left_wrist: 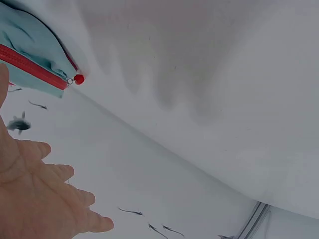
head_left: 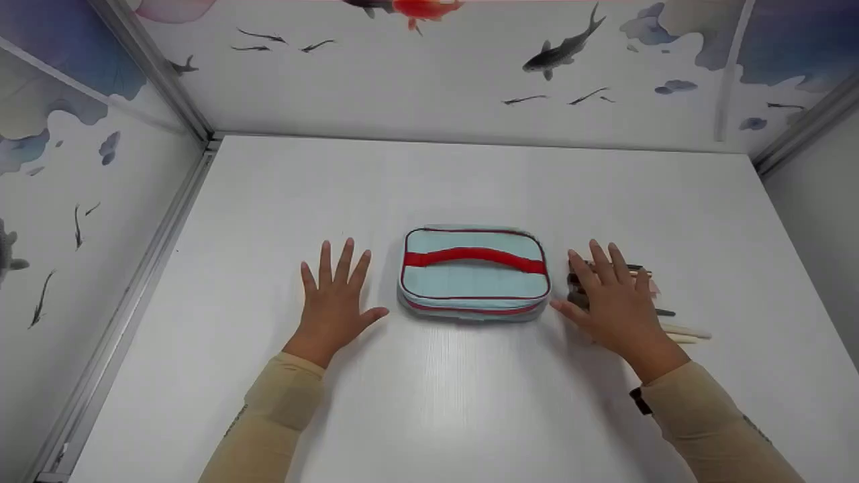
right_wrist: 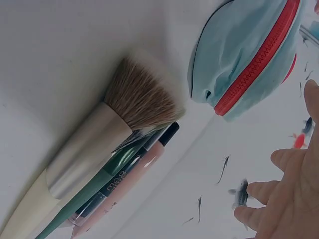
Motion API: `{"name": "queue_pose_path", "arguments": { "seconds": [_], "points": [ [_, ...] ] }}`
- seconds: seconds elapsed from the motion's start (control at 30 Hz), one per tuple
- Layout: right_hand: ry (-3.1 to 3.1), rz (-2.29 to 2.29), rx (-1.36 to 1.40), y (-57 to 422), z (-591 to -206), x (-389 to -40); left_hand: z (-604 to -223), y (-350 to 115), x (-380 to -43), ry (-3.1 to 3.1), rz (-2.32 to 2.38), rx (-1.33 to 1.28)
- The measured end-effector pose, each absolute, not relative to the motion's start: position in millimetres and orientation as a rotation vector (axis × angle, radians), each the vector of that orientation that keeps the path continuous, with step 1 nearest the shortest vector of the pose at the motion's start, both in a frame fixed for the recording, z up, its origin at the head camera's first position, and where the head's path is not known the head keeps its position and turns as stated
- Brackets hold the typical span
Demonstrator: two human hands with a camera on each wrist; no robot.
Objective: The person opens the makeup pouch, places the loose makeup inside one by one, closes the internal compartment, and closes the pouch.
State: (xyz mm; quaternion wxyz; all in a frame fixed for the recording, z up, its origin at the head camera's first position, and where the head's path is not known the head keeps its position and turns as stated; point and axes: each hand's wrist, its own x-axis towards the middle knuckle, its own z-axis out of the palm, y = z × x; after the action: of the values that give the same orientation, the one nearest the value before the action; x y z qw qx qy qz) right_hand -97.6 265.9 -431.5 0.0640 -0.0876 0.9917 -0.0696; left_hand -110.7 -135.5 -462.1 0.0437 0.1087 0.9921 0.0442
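Observation:
A light blue cosmetic bag [head_left: 476, 282] with red piping and a red top handle [head_left: 463, 255] lies in the middle of the white table. Its red zipper [right_wrist: 259, 59] appears closed; a red pull [left_wrist: 79, 79] hangs at one end. To the bag's left, my left hand [head_left: 331, 312] has its fingers straight and spread, holding nothing. My right hand [head_left: 621, 308], fingers likewise spread, is over a group of makeup brushes and pens right of the bag, partly hiding them. Among these are a thick brush [right_wrist: 89, 154] with brown bristles, a green-handled brush [right_wrist: 82, 196] and a pink pen-like item [right_wrist: 119, 189].
The white table [head_left: 429, 416] is bordered at the back and left by upright panels [head_left: 416, 80] printed with fish and leaves. A metal strip [head_left: 154, 235] runs along the left edge. Pale handles [head_left: 691, 331] stick out to the right from under my right hand.

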Motion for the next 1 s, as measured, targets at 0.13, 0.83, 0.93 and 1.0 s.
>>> {"name": "queue_pose_path", "arguments": {
  "seconds": [0.13, 0.83, 0.93, 1.0],
  "points": [
    [2.984, -0.208, -0.262, 267.0, -433.5, -98.8, -460.3, -135.6, -111.0, 3.026, 0.162, 0.326],
    [2.925, -0.187, -0.433, 232.1, -411.4, -148.5, -463.5, -130.0, -135.5, 2.98, 0.164, 0.321],
    [2.928, -0.212, -0.469, 224.5, -410.1, -156.0, -463.1, -129.2, -140.9, 2.977, 0.171, 0.327],
    [2.926, -0.221, -0.485, 219.4, -408.9, -160.5, -463.7, -129.4, -144.9, 2.972, 0.176, 0.334]
  ]
}}
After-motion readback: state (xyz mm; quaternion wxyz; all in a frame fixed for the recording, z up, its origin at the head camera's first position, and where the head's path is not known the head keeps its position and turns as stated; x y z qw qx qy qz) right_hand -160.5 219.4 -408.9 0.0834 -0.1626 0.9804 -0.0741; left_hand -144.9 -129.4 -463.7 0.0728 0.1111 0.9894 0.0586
